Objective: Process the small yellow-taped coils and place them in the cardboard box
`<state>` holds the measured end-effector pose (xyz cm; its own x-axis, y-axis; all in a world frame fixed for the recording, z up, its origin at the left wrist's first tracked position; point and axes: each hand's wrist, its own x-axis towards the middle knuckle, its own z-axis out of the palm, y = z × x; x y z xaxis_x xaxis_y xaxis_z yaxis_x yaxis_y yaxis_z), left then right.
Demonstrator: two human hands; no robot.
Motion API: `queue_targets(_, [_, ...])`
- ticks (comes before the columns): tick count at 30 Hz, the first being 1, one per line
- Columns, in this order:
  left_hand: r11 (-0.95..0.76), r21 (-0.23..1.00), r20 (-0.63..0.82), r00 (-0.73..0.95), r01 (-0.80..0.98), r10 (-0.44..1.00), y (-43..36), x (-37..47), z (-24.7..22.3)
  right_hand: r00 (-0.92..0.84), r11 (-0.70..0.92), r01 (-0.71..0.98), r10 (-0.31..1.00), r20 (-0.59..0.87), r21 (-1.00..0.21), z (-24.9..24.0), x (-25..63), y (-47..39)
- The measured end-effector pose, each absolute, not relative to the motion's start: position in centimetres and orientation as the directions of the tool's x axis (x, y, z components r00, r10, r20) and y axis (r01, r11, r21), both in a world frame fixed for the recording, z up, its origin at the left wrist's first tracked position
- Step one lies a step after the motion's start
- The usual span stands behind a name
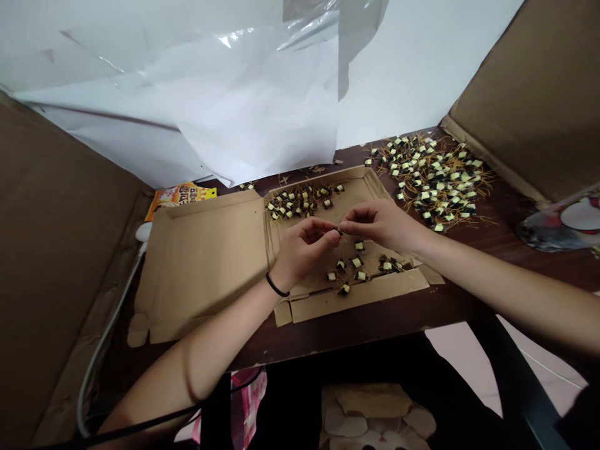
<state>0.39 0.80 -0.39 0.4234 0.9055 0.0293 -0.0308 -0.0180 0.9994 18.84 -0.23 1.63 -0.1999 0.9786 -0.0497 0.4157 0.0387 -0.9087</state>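
My left hand [307, 247], with a black band at the wrist, pinches a small dark coil [339, 232] between thumb and fingertips above an opened cardboard box. My right hand [375, 224] meets it there, its thumb and index finger closed at the coil. Whether a wire lies between those fingertips is too small to tell. Below the hands, several small wire-wound coils [357, 262] with pale yellow tops and black sides lie loose in the box. A tighter cluster of the same coils [300, 201] fills the box's back left corner.
A big heap of coils [435, 178] with thin copper-coloured leads covers the table at right. The box's flat lid [210, 250] spreads left. Beyond are a yellow-orange packet [180, 195], a white cable [112, 325] and a plastic-wrapped item [562, 222]. Cardboard walls [539, 94] flank the table.
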Motion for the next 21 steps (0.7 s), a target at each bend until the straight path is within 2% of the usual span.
queue_targets(6, [-0.07, 0.997, 0.077, 0.374, -0.033, 0.924, 0.6, 0.7, -0.5, -0.126, 0.012, 0.429, 0.991, -0.046, -0.903, 1.9, 18.2, -0.7])
queue_targets(12, [-0.083, 0.997, 0.081, 0.3, -0.004, 0.95, 0.4, 1.0, -0.2, -0.186, 0.038, 0.436, 0.981, -0.049, -0.899, 2.2, 18.4, -0.8])
queue_targets(21, [-0.095, 0.988, 0.06, 0.265, 0.121, 0.962, 0.4, 1.0, -0.2, -0.231, 0.139, 0.501, 0.973, 0.023, -0.854, 2.8, 18.7, -0.8])
